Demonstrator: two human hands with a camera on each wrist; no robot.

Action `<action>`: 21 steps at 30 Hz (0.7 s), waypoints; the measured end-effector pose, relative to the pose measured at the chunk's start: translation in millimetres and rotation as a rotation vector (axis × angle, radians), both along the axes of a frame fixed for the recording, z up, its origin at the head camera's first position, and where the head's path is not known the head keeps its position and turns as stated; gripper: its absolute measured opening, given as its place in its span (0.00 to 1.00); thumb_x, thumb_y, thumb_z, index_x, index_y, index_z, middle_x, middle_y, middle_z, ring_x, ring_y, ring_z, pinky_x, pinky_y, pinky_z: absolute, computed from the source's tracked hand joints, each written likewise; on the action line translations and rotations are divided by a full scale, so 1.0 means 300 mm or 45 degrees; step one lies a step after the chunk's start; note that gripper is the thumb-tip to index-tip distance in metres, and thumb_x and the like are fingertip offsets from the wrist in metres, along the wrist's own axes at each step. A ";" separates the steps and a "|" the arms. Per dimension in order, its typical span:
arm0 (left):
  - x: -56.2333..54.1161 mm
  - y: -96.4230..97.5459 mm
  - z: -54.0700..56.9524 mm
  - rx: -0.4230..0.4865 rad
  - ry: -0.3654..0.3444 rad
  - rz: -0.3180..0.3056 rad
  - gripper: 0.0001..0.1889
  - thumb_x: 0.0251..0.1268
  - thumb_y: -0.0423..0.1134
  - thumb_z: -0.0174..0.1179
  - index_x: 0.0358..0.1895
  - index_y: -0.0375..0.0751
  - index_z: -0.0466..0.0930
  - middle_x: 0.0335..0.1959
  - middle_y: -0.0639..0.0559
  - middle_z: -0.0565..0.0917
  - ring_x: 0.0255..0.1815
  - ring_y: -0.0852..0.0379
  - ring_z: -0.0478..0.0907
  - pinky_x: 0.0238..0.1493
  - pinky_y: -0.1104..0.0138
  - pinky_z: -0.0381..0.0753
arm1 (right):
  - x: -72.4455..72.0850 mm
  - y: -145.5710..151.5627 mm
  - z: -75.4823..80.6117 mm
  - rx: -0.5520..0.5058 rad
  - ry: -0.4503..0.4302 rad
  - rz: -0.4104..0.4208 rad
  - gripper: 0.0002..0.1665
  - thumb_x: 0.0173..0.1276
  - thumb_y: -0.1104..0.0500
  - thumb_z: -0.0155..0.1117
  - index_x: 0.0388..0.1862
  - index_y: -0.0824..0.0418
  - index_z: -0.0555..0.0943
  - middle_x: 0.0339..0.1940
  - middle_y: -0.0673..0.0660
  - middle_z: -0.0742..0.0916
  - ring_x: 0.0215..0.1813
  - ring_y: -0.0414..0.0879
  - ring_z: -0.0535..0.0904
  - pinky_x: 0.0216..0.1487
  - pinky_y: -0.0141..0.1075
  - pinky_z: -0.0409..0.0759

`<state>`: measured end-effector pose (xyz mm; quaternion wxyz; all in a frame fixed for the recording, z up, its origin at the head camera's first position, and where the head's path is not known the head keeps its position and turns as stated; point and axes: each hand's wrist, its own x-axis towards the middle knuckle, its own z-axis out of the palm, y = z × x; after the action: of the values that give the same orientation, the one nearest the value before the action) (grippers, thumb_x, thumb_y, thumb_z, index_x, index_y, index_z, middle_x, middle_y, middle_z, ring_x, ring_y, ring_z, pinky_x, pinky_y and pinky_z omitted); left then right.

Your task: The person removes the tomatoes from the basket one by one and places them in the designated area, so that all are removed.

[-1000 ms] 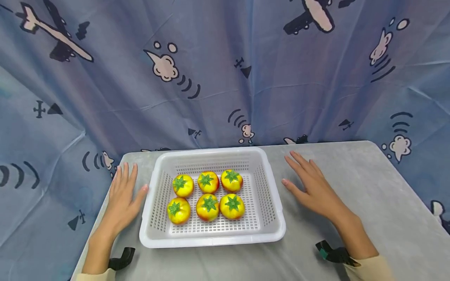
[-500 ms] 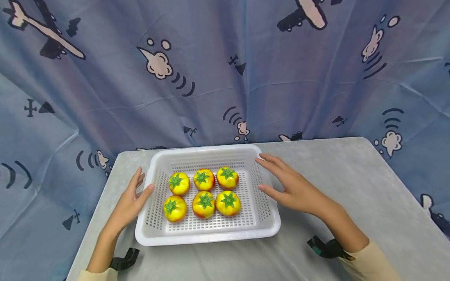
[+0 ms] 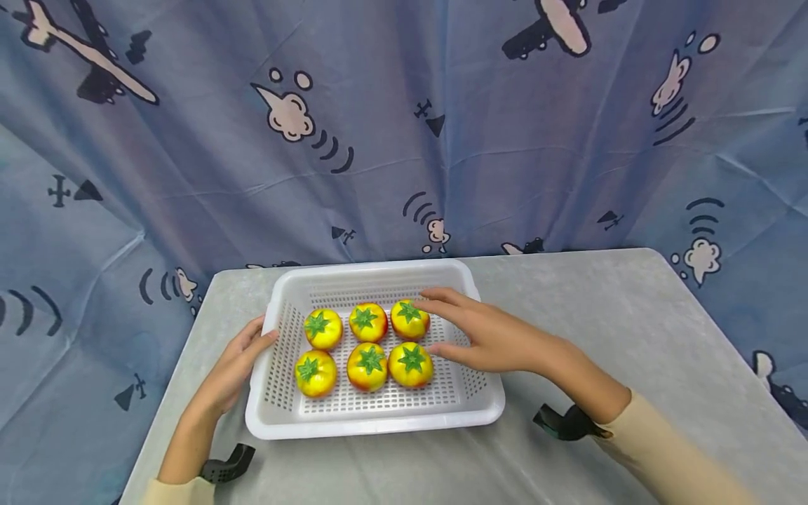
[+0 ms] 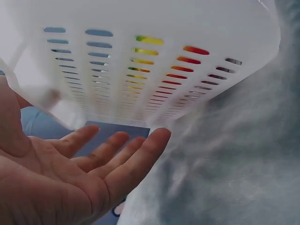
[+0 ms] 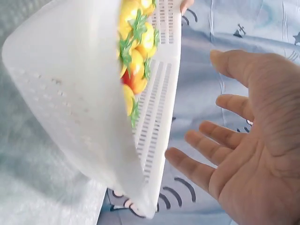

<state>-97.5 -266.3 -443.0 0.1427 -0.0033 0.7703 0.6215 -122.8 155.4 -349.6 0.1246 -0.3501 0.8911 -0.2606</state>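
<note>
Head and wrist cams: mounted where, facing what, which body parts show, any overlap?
Head: on the head, facing forward and down at the basket and curtain; left hand, right hand, forearms, sleeves show.
Left wrist: on that wrist, facing the basket's slotted outside; left hand shows.
Right wrist: on that wrist, facing the basket and the fruits past its rim; right hand shows, plus a sliver of skin at top.
Shared: head and right wrist both show the fruits' green tops.

Soft, even light falls across your gray table (image 3: 631,315) in the head view, with a faint shadow beneath your right forearm (image 3: 581,375). Your left wrist view is dim and hazy, the table smeared; your right wrist view runs brighter, the white basket (image 5: 70,93) pale and blurred.
</note>
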 end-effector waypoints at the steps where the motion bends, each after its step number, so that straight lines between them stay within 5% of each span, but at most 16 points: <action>1: 0.002 0.001 -0.003 0.026 -0.016 -0.005 0.34 0.88 0.51 0.44 0.86 0.41 0.47 0.78 0.27 0.65 0.67 0.36 0.79 0.55 0.53 0.90 | -0.005 -0.010 0.002 0.002 -0.024 0.014 0.40 0.76 0.47 0.69 0.83 0.50 0.68 0.84 0.58 0.69 0.80 0.59 0.73 0.74 0.60 0.77; 7: 0.008 0.010 -0.015 0.188 -0.142 -0.043 0.36 0.89 0.55 0.39 0.88 0.48 0.38 0.83 0.29 0.58 0.74 0.37 0.73 0.61 0.45 0.86 | -0.033 -0.063 0.000 0.095 -0.136 0.087 0.38 0.75 0.48 0.71 0.80 0.53 0.71 0.80 0.56 0.74 0.78 0.55 0.75 0.76 0.55 0.76; 14: 0.007 -0.004 -0.010 0.209 -0.150 -0.054 0.36 0.89 0.55 0.39 0.88 0.48 0.38 0.84 0.30 0.56 0.73 0.41 0.73 0.61 0.48 0.86 | -0.047 -0.131 -0.006 0.236 -0.140 0.244 0.32 0.76 0.50 0.70 0.76 0.52 0.77 0.74 0.56 0.79 0.71 0.53 0.80 0.74 0.50 0.79; 21: 0.008 0.000 -0.018 0.233 -0.164 -0.069 0.36 0.89 0.55 0.39 0.88 0.49 0.37 0.85 0.30 0.54 0.76 0.37 0.70 0.63 0.46 0.85 | -0.048 -0.185 -0.019 0.420 -0.146 0.257 0.34 0.73 0.50 0.73 0.76 0.50 0.77 0.75 0.56 0.79 0.68 0.49 0.80 0.74 0.47 0.79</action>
<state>-95.0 -266.2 -448.5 0.2084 -0.0094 0.6994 0.6836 -137.2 99.9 -355.2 0.2562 -0.3971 0.8736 -0.1167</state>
